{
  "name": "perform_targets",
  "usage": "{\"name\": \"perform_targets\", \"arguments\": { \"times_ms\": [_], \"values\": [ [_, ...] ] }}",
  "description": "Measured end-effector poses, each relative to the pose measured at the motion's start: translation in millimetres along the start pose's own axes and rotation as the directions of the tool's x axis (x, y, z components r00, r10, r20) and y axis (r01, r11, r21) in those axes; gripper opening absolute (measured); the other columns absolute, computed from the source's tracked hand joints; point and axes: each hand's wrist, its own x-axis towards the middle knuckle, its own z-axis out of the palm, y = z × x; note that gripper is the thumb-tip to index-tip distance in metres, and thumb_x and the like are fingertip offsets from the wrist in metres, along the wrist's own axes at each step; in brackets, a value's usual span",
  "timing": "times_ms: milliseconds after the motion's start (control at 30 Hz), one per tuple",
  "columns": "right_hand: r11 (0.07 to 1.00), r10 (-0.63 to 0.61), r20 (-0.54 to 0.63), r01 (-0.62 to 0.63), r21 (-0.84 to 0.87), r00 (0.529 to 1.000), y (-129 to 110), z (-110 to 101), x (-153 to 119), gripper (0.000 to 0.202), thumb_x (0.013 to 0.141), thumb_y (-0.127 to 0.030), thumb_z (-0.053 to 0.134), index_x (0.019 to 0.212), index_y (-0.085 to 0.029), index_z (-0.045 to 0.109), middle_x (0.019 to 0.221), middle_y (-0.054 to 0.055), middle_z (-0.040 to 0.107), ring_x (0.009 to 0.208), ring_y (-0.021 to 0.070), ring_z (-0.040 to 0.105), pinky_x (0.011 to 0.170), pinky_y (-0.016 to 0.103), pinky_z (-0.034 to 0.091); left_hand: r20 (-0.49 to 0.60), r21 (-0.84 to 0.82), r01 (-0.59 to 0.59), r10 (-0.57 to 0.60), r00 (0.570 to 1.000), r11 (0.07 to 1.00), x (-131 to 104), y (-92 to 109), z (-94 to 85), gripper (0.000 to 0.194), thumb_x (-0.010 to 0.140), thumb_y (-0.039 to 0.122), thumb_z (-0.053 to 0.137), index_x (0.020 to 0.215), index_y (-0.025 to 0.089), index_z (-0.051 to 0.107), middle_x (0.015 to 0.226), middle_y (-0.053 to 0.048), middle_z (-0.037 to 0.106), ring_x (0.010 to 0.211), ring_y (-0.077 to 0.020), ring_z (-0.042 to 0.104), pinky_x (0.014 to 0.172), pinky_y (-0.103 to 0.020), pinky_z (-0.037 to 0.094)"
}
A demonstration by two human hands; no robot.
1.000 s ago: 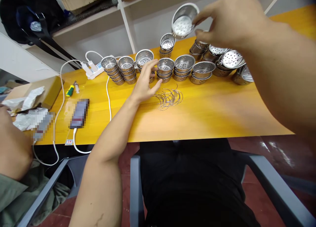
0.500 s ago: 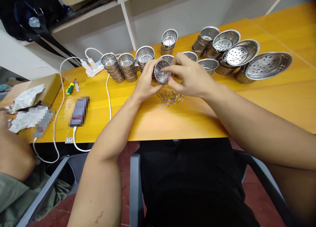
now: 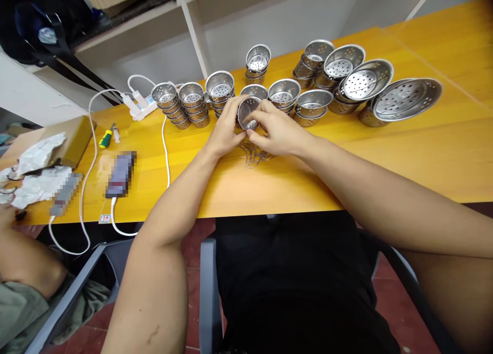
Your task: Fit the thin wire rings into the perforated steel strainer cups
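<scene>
Nearest me, the front edge of the yellow tabletop [image 3: 269, 197] leaves a broad stretch of room before a heap of curved metal wires [image 3: 254, 160]. Just beyond, my left hand [image 3: 224, 132] grasps a perforated steel cup [image 3: 245, 108] by its side, mouth tilted toward me, while my right hand [image 3: 278, 130] dips fingers over its rim, though whether they pinch anything I cannot tell. Close behind, stacked perforated cups [image 3: 314, 101] crowd the way forward, with a shelf unit [image 3: 192, 30] past the far edge.
</scene>
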Motion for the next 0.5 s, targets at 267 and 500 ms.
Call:
{"name": "perform_targets", "arguments": {
  "times_ms": [267, 500],
  "values": [
    [0.992, 0.121, -0.104, -0.123, -0.009, 0.987, -6, -13, -2, 0.044, 0.121, -0.069, 0.060, 0.139, -0.032, 0.078, 0.135, 0.018, 0.076, 0.122, 0.0429, 0.075, 0.109, 0.063, 0.066, -0.020, 0.015, 0.013, -0.012, 1.000, 1.000, 3, 3, -5.0, 0.086, 0.109, 0.094, 0.060, 0.174, 0.039, 0.045, 0.169, -0.016, 0.065, 0.169, -0.0427, 0.066, 0.149, -0.076, 0.050],
    [0.985, 0.151, -0.122, -0.139, 0.099, 0.981, 11, -9, 0, 0.066, 0.111, -0.094, 0.065, 0.129, -0.033, 0.079, 0.121, 0.015, 0.079, 0.107, 0.0387, 0.075, 0.100, 0.060, 0.067, -0.056, 0.026, -0.002, 0.003, 0.998, 1.000, 2, 2, -0.6, 0.086, 0.107, 0.096, 0.064, 0.167, 0.036, 0.048, 0.164, -0.016, 0.061, 0.163, -0.0415, 0.067, 0.142, -0.071, 0.057]
  ]
}}
